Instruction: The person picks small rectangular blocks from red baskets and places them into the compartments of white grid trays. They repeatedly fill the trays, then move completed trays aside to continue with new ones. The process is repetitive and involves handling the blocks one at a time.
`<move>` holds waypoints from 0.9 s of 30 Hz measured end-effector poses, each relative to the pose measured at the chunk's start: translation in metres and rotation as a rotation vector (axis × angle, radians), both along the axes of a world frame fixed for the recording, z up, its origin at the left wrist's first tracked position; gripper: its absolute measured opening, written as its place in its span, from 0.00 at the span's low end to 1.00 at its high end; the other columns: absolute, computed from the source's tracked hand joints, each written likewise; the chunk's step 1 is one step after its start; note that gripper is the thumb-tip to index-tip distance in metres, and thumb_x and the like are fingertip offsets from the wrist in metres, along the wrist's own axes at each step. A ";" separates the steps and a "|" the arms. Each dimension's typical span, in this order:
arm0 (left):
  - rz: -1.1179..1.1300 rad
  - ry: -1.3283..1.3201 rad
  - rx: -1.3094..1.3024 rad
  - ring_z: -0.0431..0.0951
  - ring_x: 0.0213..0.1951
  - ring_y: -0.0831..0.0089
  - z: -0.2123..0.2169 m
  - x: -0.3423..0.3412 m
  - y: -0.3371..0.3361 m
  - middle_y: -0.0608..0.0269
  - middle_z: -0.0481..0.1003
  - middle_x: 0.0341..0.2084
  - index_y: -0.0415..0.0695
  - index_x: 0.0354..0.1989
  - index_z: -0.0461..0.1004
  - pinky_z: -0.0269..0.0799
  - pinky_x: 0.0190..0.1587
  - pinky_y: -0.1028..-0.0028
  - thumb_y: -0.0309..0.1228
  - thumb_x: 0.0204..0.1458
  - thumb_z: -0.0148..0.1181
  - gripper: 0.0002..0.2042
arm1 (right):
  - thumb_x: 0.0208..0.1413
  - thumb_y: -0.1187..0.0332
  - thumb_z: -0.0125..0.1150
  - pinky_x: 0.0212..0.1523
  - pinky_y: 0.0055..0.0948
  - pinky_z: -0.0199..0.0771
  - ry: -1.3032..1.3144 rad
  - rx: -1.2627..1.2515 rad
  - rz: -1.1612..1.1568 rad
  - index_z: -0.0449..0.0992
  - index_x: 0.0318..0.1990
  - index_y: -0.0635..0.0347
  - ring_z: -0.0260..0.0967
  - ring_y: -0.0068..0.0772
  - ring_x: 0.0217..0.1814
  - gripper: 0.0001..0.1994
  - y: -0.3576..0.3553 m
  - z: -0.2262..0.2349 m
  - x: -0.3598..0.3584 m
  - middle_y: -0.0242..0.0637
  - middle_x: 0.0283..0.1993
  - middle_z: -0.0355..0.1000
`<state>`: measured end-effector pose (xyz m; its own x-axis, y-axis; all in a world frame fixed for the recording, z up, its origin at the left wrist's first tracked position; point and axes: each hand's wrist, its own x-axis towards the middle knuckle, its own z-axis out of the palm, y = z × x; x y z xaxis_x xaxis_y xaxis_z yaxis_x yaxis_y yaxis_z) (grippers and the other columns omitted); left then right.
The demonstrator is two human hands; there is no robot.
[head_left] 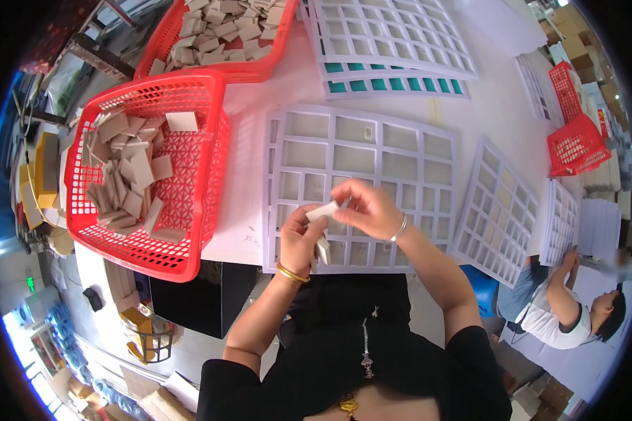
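Note:
Over the white compartment frame (333,168) in front of me, my left hand (298,242) is closed around a few small off-white tiles (322,250). Another pale tile (322,212) sticks up between its thumb and fingers. My right hand (372,212) meets that tile from the right, its fingers curled in a pinch at the tile's end. The frame lies flat on the table, divided into rectangular cells with greyish bottoms. A red plastic basket (214,161) to the left holds a loose heap of similar tiles (130,165).
A second red basket (274,67) full of tiles stands at the far left. Stacked frames (400,42), some with green cells, lie at the back. More frames (498,210) and a small red basket (576,147) are on the right, near another person (562,309).

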<state>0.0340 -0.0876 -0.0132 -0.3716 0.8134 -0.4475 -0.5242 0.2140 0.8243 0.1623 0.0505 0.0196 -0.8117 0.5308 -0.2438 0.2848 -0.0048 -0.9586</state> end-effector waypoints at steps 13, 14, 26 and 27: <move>0.168 -0.549 -0.121 0.73 0.32 0.73 0.009 -0.001 0.000 0.69 0.72 0.33 0.50 0.38 0.70 0.60 0.18 0.81 0.34 0.53 0.52 0.07 | 0.48 0.76 0.62 0.31 0.30 0.70 -0.125 0.424 -0.062 0.70 0.37 0.59 0.72 0.36 0.29 0.09 0.050 -0.038 0.043 0.37 0.28 0.73; 0.169 -0.565 -0.109 0.73 0.32 0.73 0.006 -0.001 -0.001 0.69 0.72 0.33 0.50 0.38 0.70 0.60 0.18 0.81 0.34 0.52 0.52 0.07 | 0.48 0.76 0.61 0.31 0.31 0.70 -0.145 0.434 -0.032 0.71 0.37 0.59 0.72 0.36 0.30 0.09 0.052 -0.037 0.042 0.37 0.29 0.73; 0.178 -0.384 -0.081 0.71 0.28 0.74 0.002 0.018 0.013 0.66 0.69 0.33 0.49 0.43 0.64 0.63 0.18 0.76 0.26 0.53 0.46 0.09 | 0.47 0.72 0.66 0.29 0.24 0.71 0.037 0.254 -0.180 0.74 0.43 0.53 0.70 0.23 0.34 0.15 -0.006 -0.004 0.024 0.31 0.42 0.69; 0.169 -0.327 -0.089 0.70 0.27 0.75 0.002 0.025 0.019 0.66 0.69 0.32 0.49 0.43 0.64 0.63 0.19 0.76 0.27 0.55 0.46 0.09 | 0.47 0.72 0.66 0.29 0.22 0.70 0.093 0.220 -0.116 0.74 0.45 0.54 0.69 0.21 0.33 0.15 -0.014 0.001 0.024 0.30 0.42 0.69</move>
